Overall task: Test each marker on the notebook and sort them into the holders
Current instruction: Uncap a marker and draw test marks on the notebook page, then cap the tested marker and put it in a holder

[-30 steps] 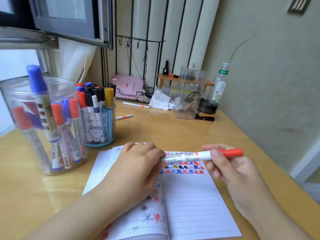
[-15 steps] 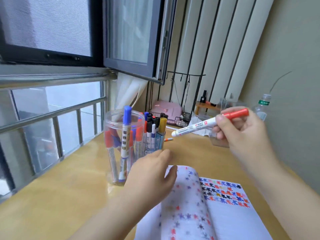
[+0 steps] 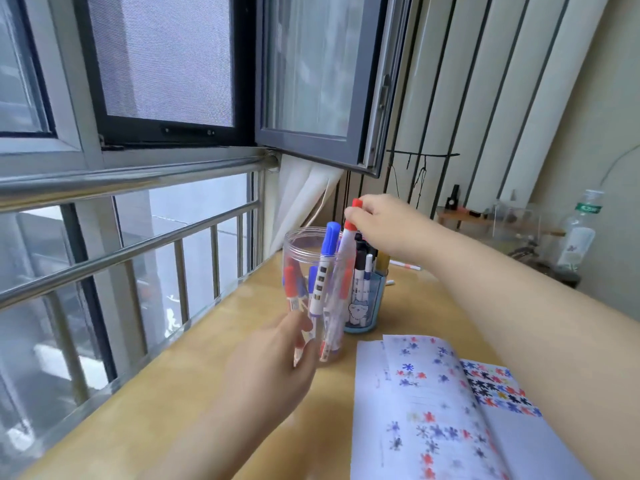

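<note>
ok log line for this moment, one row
step: sorting | right hand pinches red-capped marker, lowering it into clear jar | left hand steadies jar | notebook open on desk

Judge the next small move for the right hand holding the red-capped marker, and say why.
Probably let go. The right hand pinches the red-capped marker by its cap end, its barrel already down inside the clear plastic jar among other markers, and the left hand touches the jar's base, seemingly steadying it.
</note>
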`<state>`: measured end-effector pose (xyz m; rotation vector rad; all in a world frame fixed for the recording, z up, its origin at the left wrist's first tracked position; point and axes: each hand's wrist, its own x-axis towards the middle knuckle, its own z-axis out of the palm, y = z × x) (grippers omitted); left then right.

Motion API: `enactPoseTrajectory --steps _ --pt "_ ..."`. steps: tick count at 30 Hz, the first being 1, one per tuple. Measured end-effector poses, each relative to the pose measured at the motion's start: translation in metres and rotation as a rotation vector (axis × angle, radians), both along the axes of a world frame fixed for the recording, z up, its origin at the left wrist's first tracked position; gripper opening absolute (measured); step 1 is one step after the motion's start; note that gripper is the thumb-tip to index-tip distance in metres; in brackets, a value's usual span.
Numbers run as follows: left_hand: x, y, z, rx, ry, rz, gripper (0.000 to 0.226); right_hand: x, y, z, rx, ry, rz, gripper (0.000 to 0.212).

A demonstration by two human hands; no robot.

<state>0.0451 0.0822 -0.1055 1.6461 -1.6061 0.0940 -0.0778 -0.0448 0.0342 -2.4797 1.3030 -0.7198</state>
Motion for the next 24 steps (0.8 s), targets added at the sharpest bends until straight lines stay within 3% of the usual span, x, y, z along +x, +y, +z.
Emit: enactPoseTrajectory --steps 5,11,20,24 --pt "-0.002 0.003 -0.004 -0.017 -0.011 -0.043 0.010 -0.003 0.005 -0.012 0.071 0.087 0.040 0.030" --pt "-0.024 -0.008 -0.008 -0.009 -0.044 -0.121 0.008 -0.036 0.000 -0.020 0.056 -0.130 0.044 0.015" --pt "-0.085 -0.063 -0.005 0.023 -0.152 -0.263 0.019 -0.120 -0.048 -0.090 0.112 0.061 -0.165 0.012" --pt "-0.105 -0.099 -0.020 0.038 -0.190 -0.291 0.042 -0.136 -0.085 -0.127 0.122 0.133 -0.193 0.020"
